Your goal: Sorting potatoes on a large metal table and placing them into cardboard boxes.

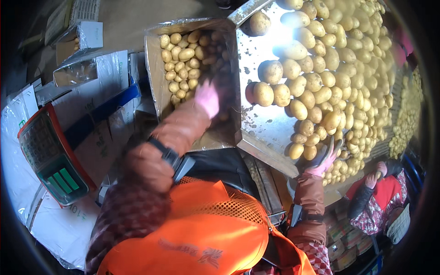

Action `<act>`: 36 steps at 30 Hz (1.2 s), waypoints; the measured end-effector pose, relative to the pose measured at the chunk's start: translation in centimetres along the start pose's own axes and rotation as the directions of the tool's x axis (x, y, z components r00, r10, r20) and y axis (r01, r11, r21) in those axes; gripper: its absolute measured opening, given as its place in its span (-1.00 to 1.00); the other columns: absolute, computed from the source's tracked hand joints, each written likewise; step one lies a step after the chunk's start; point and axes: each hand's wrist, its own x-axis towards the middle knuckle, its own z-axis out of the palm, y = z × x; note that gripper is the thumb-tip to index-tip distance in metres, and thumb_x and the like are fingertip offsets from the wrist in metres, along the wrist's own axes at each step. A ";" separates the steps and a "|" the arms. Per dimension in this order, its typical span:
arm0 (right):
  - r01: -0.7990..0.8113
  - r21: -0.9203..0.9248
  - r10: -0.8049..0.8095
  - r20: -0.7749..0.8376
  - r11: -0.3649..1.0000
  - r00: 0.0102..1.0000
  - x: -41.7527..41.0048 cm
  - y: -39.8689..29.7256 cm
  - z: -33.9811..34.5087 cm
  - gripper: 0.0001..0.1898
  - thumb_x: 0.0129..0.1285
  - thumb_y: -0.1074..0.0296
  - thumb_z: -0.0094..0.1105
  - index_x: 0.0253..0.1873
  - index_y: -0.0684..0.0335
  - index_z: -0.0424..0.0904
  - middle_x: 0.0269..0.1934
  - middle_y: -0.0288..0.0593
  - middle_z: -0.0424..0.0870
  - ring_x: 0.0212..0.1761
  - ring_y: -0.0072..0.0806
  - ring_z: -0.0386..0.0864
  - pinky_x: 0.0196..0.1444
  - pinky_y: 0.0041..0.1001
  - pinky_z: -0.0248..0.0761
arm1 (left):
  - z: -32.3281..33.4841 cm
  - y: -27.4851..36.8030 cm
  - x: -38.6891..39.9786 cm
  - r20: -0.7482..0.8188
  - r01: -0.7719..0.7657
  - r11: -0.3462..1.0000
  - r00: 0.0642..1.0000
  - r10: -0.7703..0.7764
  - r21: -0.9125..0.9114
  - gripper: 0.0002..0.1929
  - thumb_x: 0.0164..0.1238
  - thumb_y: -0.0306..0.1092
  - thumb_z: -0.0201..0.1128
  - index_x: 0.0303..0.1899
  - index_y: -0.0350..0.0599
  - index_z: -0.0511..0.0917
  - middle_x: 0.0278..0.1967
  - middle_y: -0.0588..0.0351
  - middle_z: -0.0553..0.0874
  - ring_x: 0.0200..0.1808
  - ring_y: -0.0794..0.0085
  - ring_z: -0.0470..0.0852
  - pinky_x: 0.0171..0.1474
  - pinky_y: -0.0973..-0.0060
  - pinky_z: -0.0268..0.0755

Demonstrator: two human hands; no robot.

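Observation:
My left hand (208,98), in a pink glove, is blurred by motion over a plastic-lined cardboard box (153,68) of small potatoes (185,54). Shadow and blur hide its fingertips and whatever may be in them. My right hand (326,158), also gloved, has its fingers spread against the lower edge of a large heap of potatoes (331,120). That heap lies on a worn metal sorting table (256,118), which adjoins the box.
At the left stands a scale display (51,154) with a red frame, beside white cartons (17,106) and a blue bar (103,110). A metal rim (268,153) edges the table. A co-worker (381,196) is at the lower right; another person's pink glove (404,44) shows at the upper right.

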 end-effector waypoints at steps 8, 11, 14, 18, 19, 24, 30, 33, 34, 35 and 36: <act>0.008 -0.016 -0.008 -0.002 1.000 1.000 0.2 -1.1 -0.7 0.02 -0.06 0.24 0.60 0.59 0.00 0.31 0.63 0.25 0.13 0.60 0.19 0.24 0.57 0.01 0.23 | 1.4 -4.6 -13.2 -0.228 0.145 0.955 0.952 -0.206 -0.258 -0.47 0.26 -0.29 0.33 0.32 0.09 0.60 0.49 -0.07 0.42 0.58 -0.05 0.25 0.54 -0.07 0.14; -0.038 -0.020 0.038 0.014 0.999 0.999 0.0 -1.1 -0.6 -0.02 0.00 0.25 0.60 0.59 0.00 0.31 0.64 0.21 0.14 0.61 0.12 0.24 0.59 -0.05 0.23 | 1.7 -5.4 -12.9 -0.584 0.245 0.911 0.705 -0.403 -0.332 -0.32 0.30 -0.15 0.39 0.48 0.08 0.48 0.53 -0.19 0.33 0.60 -0.18 0.18 0.59 -0.08 0.06; -0.043 0.053 0.043 -0.012 0.998 0.999 -0.3 0.1 0.0 -0.11 0.13 0.29 0.52 0.59 0.01 0.32 0.63 0.21 0.16 0.62 0.10 0.25 0.59 -0.07 0.23 | 4.7 -10.4 -10.6 -0.068 0.445 0.423 0.622 -0.780 -0.790 -0.46 0.45 -0.03 0.36 0.37 0.02 0.54 0.15 -0.29 0.68 0.21 -0.25 0.63 0.31 0.02 0.45; -0.025 0.075 0.029 -0.050 0.997 0.998 -0.5 2.4 1.4 -0.34 0.39 0.39 0.27 0.57 0.03 0.37 0.62 0.21 0.19 0.61 0.08 0.25 0.58 -0.09 0.24 | 9.1 -20.2 -10.1 0.074 0.484 0.303 0.617 -0.784 -0.821 -0.64 0.46 0.06 0.36 0.07 0.08 0.71 -0.15 -0.15 0.84 -0.05 -0.08 0.82 0.03 0.13 0.62; -0.014 0.032 0.016 -0.062 0.999 0.998 -0.4 2.7 1.7 -0.44 0.49 0.41 0.12 0.56 0.05 0.39 0.63 0.19 0.19 0.61 0.04 0.26 0.59 -0.11 0.24 | 10.0 -19.9 -9.8 -0.002 0.434 0.341 0.616 -0.788 -0.834 -0.63 0.46 0.07 0.36 0.07 0.07 0.71 -0.14 -0.14 0.84 -0.04 -0.09 0.81 0.03 0.12 0.62; -0.018 0.184 0.029 -0.057 0.983 0.998 -0.4 3.4 2.1 -0.48 0.51 0.32 0.12 0.54 0.04 0.43 0.64 0.15 0.19 0.62 0.00 0.27 0.60 -0.13 0.23 | 8.8 -15.5 -10.3 -0.069 0.535 0.496 0.629 -0.774 -0.684 -0.61 0.49 0.06 0.29 0.10 0.01 0.66 -0.10 -0.25 0.80 0.02 -0.24 0.75 0.07 -0.01 0.60; 0.057 0.060 -0.050 -0.106 0.997 0.993 -0.5 3.5 2.1 -0.48 0.51 0.33 0.12 0.53 0.05 0.45 0.64 0.14 0.19 0.63 -0.04 0.27 0.61 -0.18 0.22 | 4.6 -13.5 -10.3 0.048 0.555 0.427 0.647 -0.761 -0.714 -0.56 0.52 0.04 0.27 0.23 -0.01 0.59 0.00 -0.25 0.78 0.13 -0.24 0.71 0.16 -0.03 0.55; -0.021 0.205 0.036 -0.071 0.978 0.997 -0.3 3.6 2.3 -0.49 0.51 0.36 0.11 0.53 0.07 0.45 0.64 0.14 0.19 0.64 -0.07 0.26 0.62 -0.20 0.21 | 2.9 -12.8 -11.3 -0.181 0.477 0.574 0.643 -0.744 -0.665 -0.60 0.46 -0.07 0.33 0.24 0.09 0.63 0.20 -0.13 0.72 0.31 -0.15 0.61 0.33 -0.06 0.42; -0.022 0.216 0.038 -0.072 0.976 0.997 -0.3 3.6 2.4 -0.49 0.52 0.37 0.10 0.53 0.07 0.44 0.65 0.14 0.18 0.64 -0.07 0.25 0.62 -0.20 0.21 | 2.3 -12.1 -11.7 -0.454 0.421 0.720 0.572 -0.683 -0.552 -0.63 0.41 -0.15 0.35 0.21 0.12 0.66 0.23 -0.08 0.70 0.36 -0.12 0.56 0.38 -0.07 0.37; -0.024 0.226 0.041 -0.073 0.974 0.996 -0.3 3.5 2.3 -0.49 0.52 0.38 0.09 0.53 0.07 0.44 0.65 0.13 0.18 0.65 -0.07 0.25 0.62 -0.20 0.21 | 1.6 -11.3 -11.9 -0.655 0.395 0.827 0.508 -0.560 -0.401 -0.64 0.37 -0.22 0.38 0.18 0.16 0.68 0.27 -0.04 0.67 0.42 -0.09 0.52 0.43 -0.07 0.33; -0.047 0.246 0.064 -0.061 0.968 0.996 -0.3 3.4 2.3 -0.49 0.52 0.39 0.08 0.53 0.07 0.44 0.65 0.13 0.18 0.65 -0.07 0.24 0.62 -0.20 0.21 | 0.8 -10.6 -11.9 -0.699 0.316 0.886 0.545 -0.462 -0.339 -0.60 0.32 -0.27 0.37 0.20 0.18 0.68 0.28 0.00 0.64 0.44 -0.06 0.47 0.45 -0.07 0.28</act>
